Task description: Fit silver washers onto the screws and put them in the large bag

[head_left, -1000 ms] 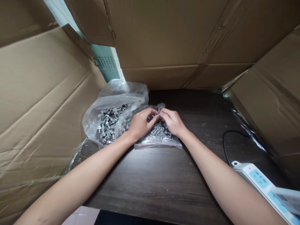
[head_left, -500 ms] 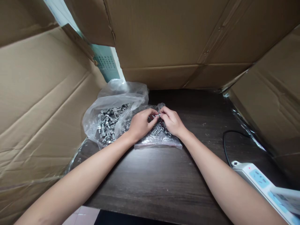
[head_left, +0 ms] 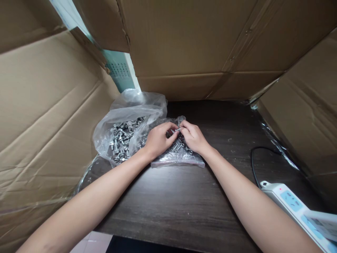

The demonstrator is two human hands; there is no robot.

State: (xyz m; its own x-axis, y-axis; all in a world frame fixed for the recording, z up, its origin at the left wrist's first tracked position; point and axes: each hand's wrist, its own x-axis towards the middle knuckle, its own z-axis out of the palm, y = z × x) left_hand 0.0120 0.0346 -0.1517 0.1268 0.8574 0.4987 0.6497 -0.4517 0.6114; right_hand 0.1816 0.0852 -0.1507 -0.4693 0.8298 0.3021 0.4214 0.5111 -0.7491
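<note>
A small silvery bolt (head_left: 177,130) is pinched between my two hands, just above a flat clear plastic bag (head_left: 179,160). My left hand (head_left: 160,137) has thumb and forefinger closed at one end of it. From the other side, the fingers of my right hand (head_left: 194,136) close on its other end; whether a nut is on it I cannot make out. Loose bolts and nuts (head_left: 179,144) lie on the flat bag beneath the fingers. Left of my left hand, a larger open plastic bag (head_left: 102,131) holds many metal bolts (head_left: 122,138).
Cardboard walls (head_left: 184,42) enclose the dark wooden table (head_left: 168,203) at the back and both sides. A white power strip (head_left: 284,196) with a black cable (head_left: 251,161) lies at the right, near my right forearm. A greenish printed sheet (head_left: 119,70) shows through a gap at the back left.
The fingertips have shifted very slightly around the bolt. Arms, bags and everything else stay where they were.
</note>
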